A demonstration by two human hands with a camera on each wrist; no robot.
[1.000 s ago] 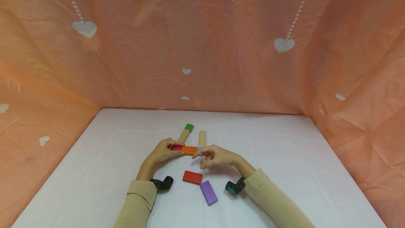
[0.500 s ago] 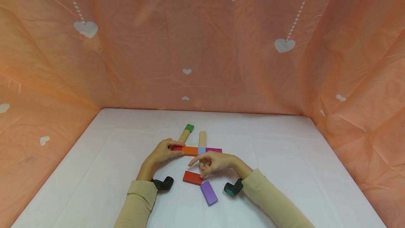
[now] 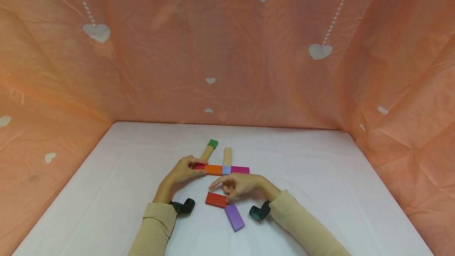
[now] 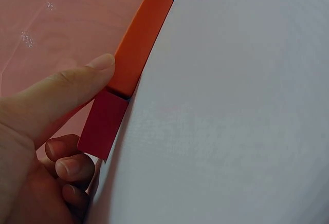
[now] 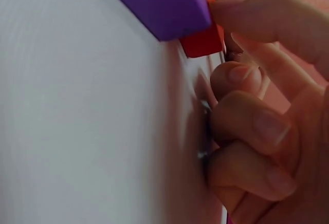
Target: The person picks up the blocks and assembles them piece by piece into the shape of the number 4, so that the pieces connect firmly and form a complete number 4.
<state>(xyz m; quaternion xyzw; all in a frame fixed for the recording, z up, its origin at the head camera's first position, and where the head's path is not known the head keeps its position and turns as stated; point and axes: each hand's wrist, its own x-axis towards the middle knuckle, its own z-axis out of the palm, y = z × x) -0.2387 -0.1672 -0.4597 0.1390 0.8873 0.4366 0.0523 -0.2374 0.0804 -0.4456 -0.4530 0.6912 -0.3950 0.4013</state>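
Note:
My left hand (image 3: 185, 169) rests at the left end of a row of flat wooden blocks. Its thumb and index finger pinch the crimson block (image 4: 103, 124), the thumb tip reaching the orange block (image 3: 213, 170) beside it. A light blue block (image 3: 226, 170) and a magenta block (image 3: 240, 169) continue the row rightward. Over the red block (image 3: 215, 200) hovers my right hand (image 3: 241, 185); its thumb touches that block's right end, index finger stretched out past the far edge, other fingers curled. The purple block (image 3: 234, 217) lies just nearer, close to the red one's corner.
Behind the row, one plain wooden block (image 3: 207, 152) leads to a green block (image 3: 213, 144), and another plain block (image 3: 227, 156) stands off the light blue one. Black wrist cameras sit on both wrists. An orange curtain (image 3: 227, 50) with hearts surrounds the white table (image 3: 302, 161).
My right hand has moved from the row's right end toward me to the red block, uncovering the magenta block. My left hand has stayed in place.

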